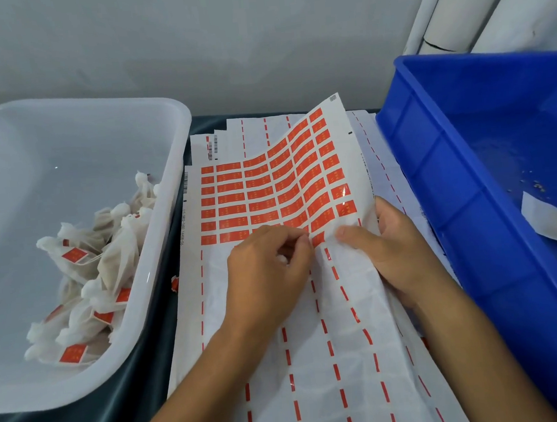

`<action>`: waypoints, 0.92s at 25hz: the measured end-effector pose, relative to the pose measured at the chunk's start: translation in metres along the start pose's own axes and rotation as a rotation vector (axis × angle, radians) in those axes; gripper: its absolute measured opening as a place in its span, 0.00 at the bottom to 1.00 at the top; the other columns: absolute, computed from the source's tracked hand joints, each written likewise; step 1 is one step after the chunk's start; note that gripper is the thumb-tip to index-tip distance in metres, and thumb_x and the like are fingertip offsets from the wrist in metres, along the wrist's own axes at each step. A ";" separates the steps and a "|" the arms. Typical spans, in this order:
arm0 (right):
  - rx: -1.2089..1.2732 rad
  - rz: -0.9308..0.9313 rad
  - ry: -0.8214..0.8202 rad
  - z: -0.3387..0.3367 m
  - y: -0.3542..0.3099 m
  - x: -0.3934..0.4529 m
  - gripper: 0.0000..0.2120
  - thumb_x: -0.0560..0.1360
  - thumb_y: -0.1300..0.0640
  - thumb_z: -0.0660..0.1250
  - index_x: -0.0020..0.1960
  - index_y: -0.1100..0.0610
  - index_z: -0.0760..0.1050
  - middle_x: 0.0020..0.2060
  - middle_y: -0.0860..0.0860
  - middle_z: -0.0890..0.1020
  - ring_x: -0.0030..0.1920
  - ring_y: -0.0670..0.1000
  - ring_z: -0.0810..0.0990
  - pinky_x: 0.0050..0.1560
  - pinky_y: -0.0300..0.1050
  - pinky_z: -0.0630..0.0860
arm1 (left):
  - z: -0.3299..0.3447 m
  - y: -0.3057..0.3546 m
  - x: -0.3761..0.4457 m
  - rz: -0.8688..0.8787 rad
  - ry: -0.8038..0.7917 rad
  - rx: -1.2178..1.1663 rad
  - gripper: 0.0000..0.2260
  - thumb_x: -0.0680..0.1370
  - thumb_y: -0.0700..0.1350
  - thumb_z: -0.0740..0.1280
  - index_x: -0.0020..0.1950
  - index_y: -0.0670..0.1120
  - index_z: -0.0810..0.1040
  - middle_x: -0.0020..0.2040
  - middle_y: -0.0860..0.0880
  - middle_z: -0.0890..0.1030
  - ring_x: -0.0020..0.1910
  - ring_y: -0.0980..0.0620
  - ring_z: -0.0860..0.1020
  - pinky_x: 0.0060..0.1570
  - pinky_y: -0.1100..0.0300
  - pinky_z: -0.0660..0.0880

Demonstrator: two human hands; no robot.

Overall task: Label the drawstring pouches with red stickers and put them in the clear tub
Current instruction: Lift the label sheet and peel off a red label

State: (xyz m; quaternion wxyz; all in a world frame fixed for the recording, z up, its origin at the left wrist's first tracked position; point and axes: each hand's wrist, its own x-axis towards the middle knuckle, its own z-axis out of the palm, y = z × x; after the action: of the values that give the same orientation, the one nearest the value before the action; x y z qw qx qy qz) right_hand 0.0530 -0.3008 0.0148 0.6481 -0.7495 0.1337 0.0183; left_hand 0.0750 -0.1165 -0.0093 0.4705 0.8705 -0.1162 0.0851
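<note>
A white sheet of red stickers point(268, 185) lies in the middle, its right side lifted and curved. My left hand point(268, 271) has its fingers curled at the lowest sticker row, pinching a red sticker point(318, 238) at its edge. My right hand point(395, 252) grips the sheet's right edge, thumb on top. The clear tub point(171, 198) at the left holds several white drawstring pouches point(109, 255) with red stickers on them. Plain white pouches point(548, 221) lie in the blue bin point(438, 153) at the right.
More sticker sheets, mostly peeled, are stacked under the top one point(313, 356). A dark cloth point(144, 391) covers the table. One loose red sticker point(175, 283) sits beside the tub. White rolls point(473, 2) lean at the back right against a grey wall.
</note>
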 end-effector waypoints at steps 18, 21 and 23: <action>-0.213 -0.004 -0.046 0.001 -0.001 -0.003 0.26 0.66 0.37 0.73 0.62 0.39 0.73 0.53 0.36 0.84 0.50 0.46 0.86 0.47 0.44 0.85 | 0.000 0.008 0.001 -0.064 -0.167 -0.027 0.04 0.76 0.55 0.73 0.43 0.58 0.84 0.38 0.67 0.80 0.46 0.67 0.79 0.39 0.74 0.74; -0.204 -0.004 -0.048 0.001 -0.003 -0.003 0.28 0.64 0.36 0.72 0.62 0.39 0.74 0.53 0.36 0.84 0.50 0.45 0.86 0.46 0.43 0.85 | 0.000 0.009 0.002 -0.085 -0.146 -0.048 0.06 0.76 0.53 0.73 0.39 0.60 0.81 0.35 0.67 0.80 0.44 0.67 0.79 0.38 0.79 0.73; -0.192 -0.001 -0.046 0.000 -0.004 -0.003 0.28 0.64 0.36 0.73 0.62 0.39 0.74 0.53 0.36 0.84 0.50 0.43 0.86 0.44 0.42 0.85 | 0.000 0.010 0.002 -0.090 -0.138 -0.049 0.08 0.77 0.52 0.74 0.39 0.61 0.79 0.35 0.67 0.79 0.44 0.67 0.79 0.40 0.81 0.71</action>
State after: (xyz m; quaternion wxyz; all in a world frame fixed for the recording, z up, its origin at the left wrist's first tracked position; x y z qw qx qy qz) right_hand 0.0514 -0.2995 0.0187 0.5763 -0.8075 0.1161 0.0481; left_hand 0.0742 -0.1220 -0.0009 0.4858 0.8670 -0.1111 0.0010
